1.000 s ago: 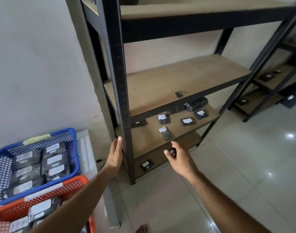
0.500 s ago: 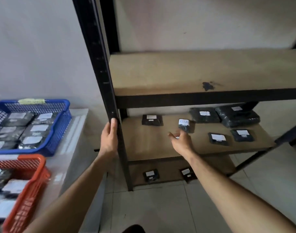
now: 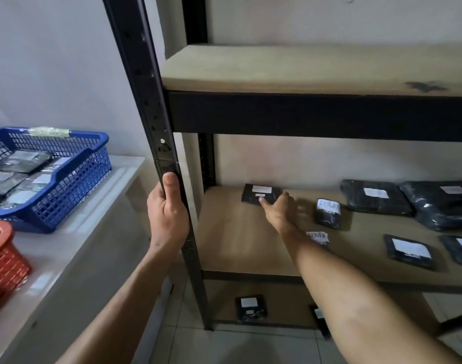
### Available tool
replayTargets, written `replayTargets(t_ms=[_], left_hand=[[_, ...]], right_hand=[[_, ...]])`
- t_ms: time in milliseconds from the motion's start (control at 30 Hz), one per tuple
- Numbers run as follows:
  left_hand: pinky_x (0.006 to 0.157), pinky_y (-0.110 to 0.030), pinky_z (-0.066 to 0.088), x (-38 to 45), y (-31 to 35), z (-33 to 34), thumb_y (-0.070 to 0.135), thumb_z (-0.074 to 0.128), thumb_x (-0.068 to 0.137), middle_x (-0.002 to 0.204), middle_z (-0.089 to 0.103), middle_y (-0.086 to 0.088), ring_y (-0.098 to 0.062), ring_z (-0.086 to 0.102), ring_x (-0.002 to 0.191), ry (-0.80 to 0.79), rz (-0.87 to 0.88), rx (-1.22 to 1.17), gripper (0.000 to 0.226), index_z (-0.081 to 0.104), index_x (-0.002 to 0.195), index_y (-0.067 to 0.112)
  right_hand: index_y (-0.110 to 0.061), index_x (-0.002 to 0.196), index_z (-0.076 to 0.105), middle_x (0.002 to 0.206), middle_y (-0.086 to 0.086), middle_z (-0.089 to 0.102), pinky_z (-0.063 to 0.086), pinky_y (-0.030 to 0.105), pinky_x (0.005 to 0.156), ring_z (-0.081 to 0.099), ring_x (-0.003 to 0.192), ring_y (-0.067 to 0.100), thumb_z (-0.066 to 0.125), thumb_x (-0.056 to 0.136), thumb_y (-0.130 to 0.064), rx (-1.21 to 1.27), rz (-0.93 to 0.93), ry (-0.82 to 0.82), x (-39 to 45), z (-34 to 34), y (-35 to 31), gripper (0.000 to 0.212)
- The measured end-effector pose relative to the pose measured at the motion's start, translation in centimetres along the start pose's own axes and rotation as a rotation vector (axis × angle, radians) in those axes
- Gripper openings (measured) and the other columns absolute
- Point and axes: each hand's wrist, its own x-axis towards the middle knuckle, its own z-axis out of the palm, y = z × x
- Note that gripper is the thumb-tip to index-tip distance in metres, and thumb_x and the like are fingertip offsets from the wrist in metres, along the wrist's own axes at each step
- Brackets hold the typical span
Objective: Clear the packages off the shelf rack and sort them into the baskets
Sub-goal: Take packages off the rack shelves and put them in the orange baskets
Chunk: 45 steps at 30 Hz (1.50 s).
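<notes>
Item: small black package point(image 3: 260, 197) with white label, lying at the back left of the lower shelf point(image 3: 240, 240), apart from the other packages further right. Our right hand point(image 3: 278, 210) reaches in with fingers extended, fingertips touching the package's near edge, nothing gripped yet. Our left hand point(image 3: 168, 211) is wrapped around the black upright post point(image 3: 145, 82) of the rack, steadying us. Handling note: we judge it best to slide the fingers over the top, pinch with the thumb beneath the near edge, and lift it clear before turning to the blue basket point(image 3: 67, 177) or the orange basket point(image 3: 4, 261) (both on the white table to the left). Change from half a second ago: the right hand was short of this package, hovering mid-shelf; the view has since come lower and closer.
</notes>
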Motion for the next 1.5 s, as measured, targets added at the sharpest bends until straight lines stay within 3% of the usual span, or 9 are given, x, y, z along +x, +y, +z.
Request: replayTargets(t_ms=[167,300,367,467,733,900,1067,1300,1500], left_hand=[[0.051,-0.048,0.025,0.1,0.2,0.4,0.088,0.020,0.090,0.060,0.034,-0.029,-0.040,0.032,0.054,0.004,0.028,-0.013,0.096,0.028,0.064,-0.004],[0.052,-0.043,0.024,0.1,0.2,0.1,0.086,0.020,0.091,0.060,0.035,-0.029,-0.034,0.031,0.054,-0.028,0.020,-0.005,0.093,0.029,0.064,-0.003],[0.050,-0.036,0.024,0.1,0.2,-0.2,0.086,0.021,0.092,0.059,0.035,-0.025,-0.022,0.031,0.053,-0.059,-0.007,-0.007,0.091,0.030,0.065,0.000],[0.050,-0.025,0.030,0.0,0.5,-1.2,0.088,0.021,0.090,0.061,0.041,-0.008,-0.010,0.037,0.055,-0.153,-0.073,0.027,0.084,0.038,0.068,0.009],[0.102,-0.035,0.050,-0.5,8.0,-8.3,0.083,0.039,0.089,0.125,0.065,0.002,-0.002,0.060,0.114,-0.483,-0.330,0.229,0.084,0.055,0.135,0.014],[0.104,-0.029,0.041,-1.3,15.5,-13.2,0.084,0.038,0.088,0.137,0.058,0.001,-0.011,0.054,0.125,-0.513,-0.311,0.407,0.086,0.056,0.138,0.016],[0.109,-0.030,0.037,-1.6,21.1,-19.0,0.084,0.039,0.092,0.145,0.051,0.003,-0.006,0.044,0.133,-0.548,-0.137,0.625,0.078,0.050,0.141,0.025],[0.103,-0.038,0.048,0.3,23.4,-30.8,0.085,0.038,0.089,0.135,0.055,0.000,-0.015,0.055,0.120,-0.493,-0.155,0.708,0.087,0.051,0.142,0.017],[0.103,-0.026,0.038,3.9,21.2,-45.1,0.083,0.040,0.090,0.138,0.053,0.009,-0.008,0.051,0.125,-0.442,-0.226,0.700,0.077,0.049,0.141,0.026]], right_hand=[[-0.006,0.128,0.053,0.134,0.019,0.059,0.042,0.047,0.107,0.053,0.129,0.036,0.083,0.077,-0.042,-0.054,0.112,0.015,2.2,1.8,-1.0,0.070],[0.002,0.131,0.054,0.134,0.022,0.061,0.047,0.044,0.105,0.060,0.123,0.034,0.083,0.080,-0.011,0.333,0.118,-0.112,2.3,1.3,-0.8,0.059],[0.004,0.134,0.049,0.133,0.022,0.061,0.055,0.035,0.088,0.062,0.113,0.030,0.072,0.088,0.000,0.472,0.112,-0.206,0.7,0.2,-0.6,0.051],[0.003,0.131,0.051,0.128,0.023,0.063,0.048,0.024,0.059,0.060,0.097,0.026,0.065,0.094,0.000,0.548,0.091,-0.306,-2.6,-2.7,-0.3,0.040],[-0.023,0.112,0.061,0.103,-0.006,0.074,0.047,0.026,0.064,0.062,0.089,0.013,0.061,0.097,-0.003,0.746,0.078,-0.548,-13.6,-14.7,-2.4,0.026],[-0.021,0.109,0.061,0.105,0.001,0.071,0.047,0.027,0.061,0.062,0.090,0.012,0.063,0.082,-0.025,0.707,0.125,-0.700,-19.8,-22.6,-6.5,0.028],[-0.017,0.098,0.059,0.102,0.011,0.063,0.045,0.033,0.066,0.055,0.091,0.019,0.057,0.094,-0.014,0.719,0.107,-0.781,-25.4,-26.7,-11.1,0.006],[-0.012,0.109,0.062,0.102,0.009,0.073,0.051,0.027,0.063,0.063,0.083,0.012,0.059,0.098,-0.004,0.687,-0.145,-0.861,-32.5,-24.9,-20.9,0.014],[-0.008,0.102,0.066,0.095,0.010,0.077,0.057,0.034,0.065,0.070,0.082,0.019,0.069,0.090,0.003,0.767,-0.169,-0.766,-40.0,-17.1,-31.2,0.016]])
